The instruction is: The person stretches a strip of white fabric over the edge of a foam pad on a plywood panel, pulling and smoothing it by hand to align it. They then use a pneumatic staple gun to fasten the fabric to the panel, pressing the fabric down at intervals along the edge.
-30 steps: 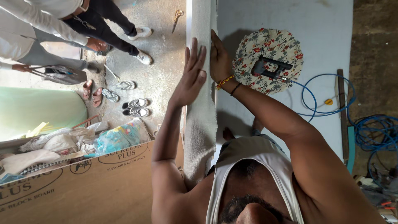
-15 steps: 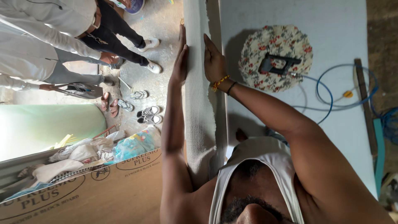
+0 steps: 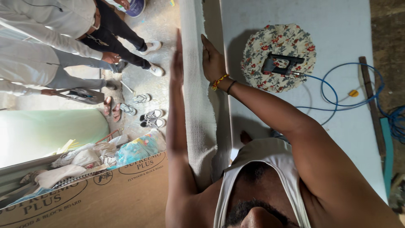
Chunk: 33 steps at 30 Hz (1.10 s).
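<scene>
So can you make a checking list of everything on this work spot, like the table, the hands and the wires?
Surface: pale blue panel, mostly bare.
Job's things: upright white foam slab, pressed between both hands.
Clutter: round floral cushion with a black tool on it; wooden stick at the edge.
Hands: left hand flat on the slab's outer side; right hand flat on its inner side.
Cables: blue hose looping from the tool.
Surroundings: people standing, shoes, plywood board.
</scene>
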Motion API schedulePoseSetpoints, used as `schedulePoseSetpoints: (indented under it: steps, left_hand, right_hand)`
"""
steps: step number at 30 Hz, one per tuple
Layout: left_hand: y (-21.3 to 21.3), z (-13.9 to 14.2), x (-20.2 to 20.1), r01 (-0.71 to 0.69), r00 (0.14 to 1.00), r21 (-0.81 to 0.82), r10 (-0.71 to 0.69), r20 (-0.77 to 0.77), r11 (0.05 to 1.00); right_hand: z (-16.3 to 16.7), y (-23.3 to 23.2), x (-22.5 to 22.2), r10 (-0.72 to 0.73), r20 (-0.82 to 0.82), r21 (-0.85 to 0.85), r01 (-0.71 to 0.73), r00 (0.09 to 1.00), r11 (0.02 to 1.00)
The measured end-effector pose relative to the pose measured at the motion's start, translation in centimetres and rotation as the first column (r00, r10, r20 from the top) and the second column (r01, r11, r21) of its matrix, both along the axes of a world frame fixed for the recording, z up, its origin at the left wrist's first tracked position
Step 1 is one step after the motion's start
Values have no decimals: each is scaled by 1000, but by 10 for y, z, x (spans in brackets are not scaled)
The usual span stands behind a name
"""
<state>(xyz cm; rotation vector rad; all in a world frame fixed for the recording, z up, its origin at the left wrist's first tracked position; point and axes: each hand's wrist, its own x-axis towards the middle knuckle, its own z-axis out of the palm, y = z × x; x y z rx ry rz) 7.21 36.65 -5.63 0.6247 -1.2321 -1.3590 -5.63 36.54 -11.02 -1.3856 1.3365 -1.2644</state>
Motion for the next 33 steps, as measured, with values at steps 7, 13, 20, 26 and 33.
schedulePoseSetpoints:
  steps: [7,13,20,26,33]
  left_hand:
    - [23,-1,6,-16,945,-2,16,327,1000]
    - [50,34,6,96,527,-258,171,832,961]
    - [58,24,-3,-80,891,70,40,452,994]
    - [55,13,18,-7,589,-275,226,776,961]
    - [42,22,11,24,798,-176,87,596,984]
  right_hand:
    - [-9,-2,1,-54,-7,-113,52,999,992]
    - [-16,-2,-5,-19,-10,-43,18,1000,999]
    - [-19,-6,0,-46,-39,-144,40,998,989]
    - [-17,-1,7,-9,32,-169,15,999,986]
    - [2,5,1,9,27,53,-10,1000,999]
